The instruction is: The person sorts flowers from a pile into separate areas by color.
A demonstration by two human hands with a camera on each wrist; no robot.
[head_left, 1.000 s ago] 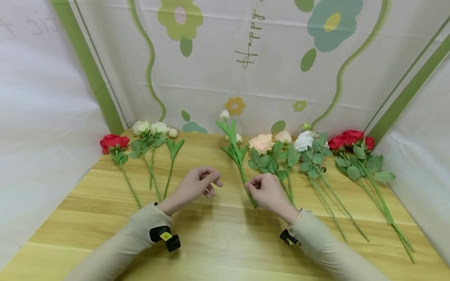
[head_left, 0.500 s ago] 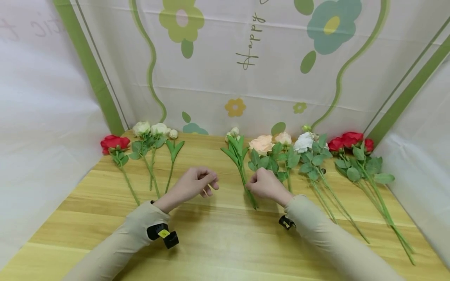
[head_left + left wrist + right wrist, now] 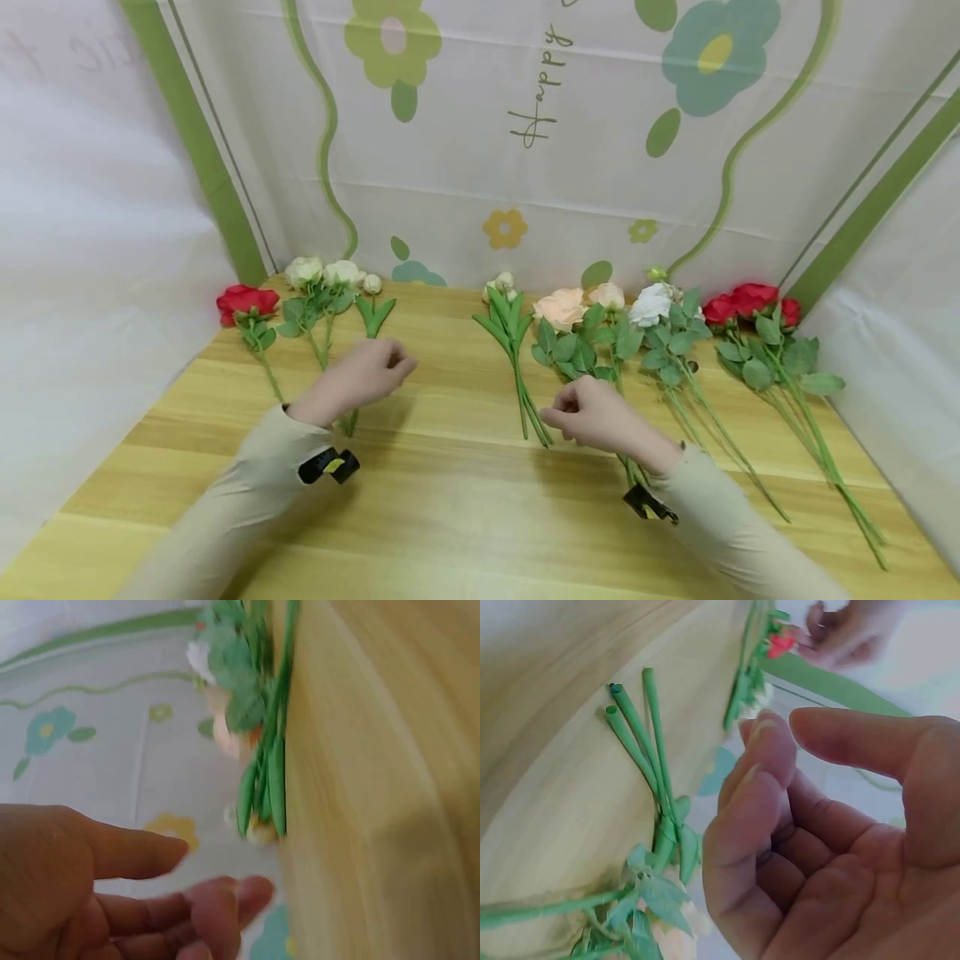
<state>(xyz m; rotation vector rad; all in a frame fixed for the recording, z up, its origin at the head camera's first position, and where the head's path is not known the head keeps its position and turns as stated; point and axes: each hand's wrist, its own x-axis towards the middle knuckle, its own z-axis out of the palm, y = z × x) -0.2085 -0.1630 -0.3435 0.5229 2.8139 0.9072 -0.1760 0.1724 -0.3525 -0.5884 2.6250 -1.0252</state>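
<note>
In the head view my left hand [image 3: 358, 379] hovers over the stems of the left-hand flowers, close to a single white tulip [image 3: 372, 285]. Its thumb and loosely bent fingers stand apart with nothing between them in the left wrist view. A bunch of white tulips [image 3: 514, 329] lies in the middle of the table, stems crossing toward the front. Just right of their stem ends is my right hand [image 3: 600, 421], its fingers loosely curled and holding nothing. In the right wrist view the cut ends of the tulip stems [image 3: 634, 735] show beyond the fingertips.
At the left lie a red rose [image 3: 246, 303] and cream roses [image 3: 342, 275]. Peach roses [image 3: 559, 309], white roses [image 3: 651, 305] and red roses [image 3: 752, 297] lie along the right of the wooden table [image 3: 465, 517]. A printed cloth [image 3: 442, 158] hangs behind.
My right hand has lowered a tulip onto the others in the middle, let go of it and drawn off to the right. My left hand has moved left toward the single tulip.
</note>
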